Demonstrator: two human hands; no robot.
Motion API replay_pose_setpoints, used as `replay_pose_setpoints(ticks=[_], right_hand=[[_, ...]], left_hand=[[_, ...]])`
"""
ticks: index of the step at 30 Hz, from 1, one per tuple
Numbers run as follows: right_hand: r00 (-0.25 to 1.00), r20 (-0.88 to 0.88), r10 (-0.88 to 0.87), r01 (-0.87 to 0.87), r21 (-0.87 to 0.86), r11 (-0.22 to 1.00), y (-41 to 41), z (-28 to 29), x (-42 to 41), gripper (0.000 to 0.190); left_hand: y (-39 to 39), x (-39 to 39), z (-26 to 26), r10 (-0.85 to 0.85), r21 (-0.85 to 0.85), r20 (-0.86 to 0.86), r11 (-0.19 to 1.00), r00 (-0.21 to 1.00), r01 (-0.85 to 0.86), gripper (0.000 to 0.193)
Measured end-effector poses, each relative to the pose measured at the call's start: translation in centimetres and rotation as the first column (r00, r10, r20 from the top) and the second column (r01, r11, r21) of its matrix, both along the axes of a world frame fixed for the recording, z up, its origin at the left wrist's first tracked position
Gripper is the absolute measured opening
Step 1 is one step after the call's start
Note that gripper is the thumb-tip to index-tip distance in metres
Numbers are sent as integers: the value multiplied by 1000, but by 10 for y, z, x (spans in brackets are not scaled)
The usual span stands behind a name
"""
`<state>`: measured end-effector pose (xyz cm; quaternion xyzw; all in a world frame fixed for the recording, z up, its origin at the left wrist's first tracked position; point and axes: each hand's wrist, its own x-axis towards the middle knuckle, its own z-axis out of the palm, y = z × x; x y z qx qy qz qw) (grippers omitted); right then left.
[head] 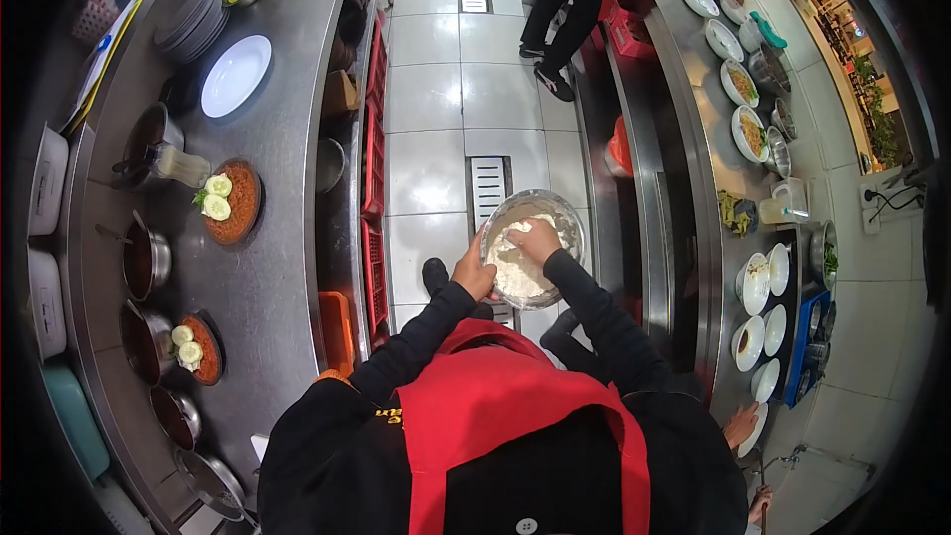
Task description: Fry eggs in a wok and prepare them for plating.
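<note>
In front of my body, over the tiled floor, is a round metal mixing bowl (575, 227) with white powder like flour (521, 279) in it. My left hand (474, 269) grips its left rim, thumb towards the inside. Inside the bowl, my right hand (536, 239) reaches down into the powder. Its fingertips are partly covered, so whether they pinch something cannot be seen. Powder also coats the bowl's inner wall.
A steel counter (286, 163) on the left bears two plates of orange-red food (241, 200), a white plate (236, 76) and several pots (160, 264). White bowls (752, 284) line the right counter (713, 357), where another person's hand (741, 427) touches one. Another person (568, 11) stands ahead.
</note>
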<state>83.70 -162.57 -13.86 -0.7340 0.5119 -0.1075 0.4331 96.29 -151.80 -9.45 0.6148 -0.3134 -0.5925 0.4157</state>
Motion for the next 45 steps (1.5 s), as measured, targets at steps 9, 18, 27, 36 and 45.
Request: replay_pose_setpoints(ticks=[9, 18, 27, 36, 45], right_hand=[[948, -316, 47, -143, -288, 947, -7, 28, 5, 30], [989, -91, 114, -122, -79, 989, -4, 21, 0, 30], [984, 150, -97, 35, 370, 929, 22, -3, 29, 36], [855, 344, -388, 142, 565, 813, 1, 2, 3, 28], [931, -361, 53, -106, -128, 986, -17, 31, -3, 29]], left_hand=[[-3, 4, -24, 65, -191, 102, 981, 993, -45, 66], [-10, 16, -28, 118, -79, -94, 989, 989, -125, 66], [-3, -3, -15, 24, -220, 263, 975, 964, 36, 70], [-5, -2, 1, 4, -76, 28, 997, 1000, -2, 71], [-9, 0, 1, 35, -82, -39, 996, 999, -38, 69]])
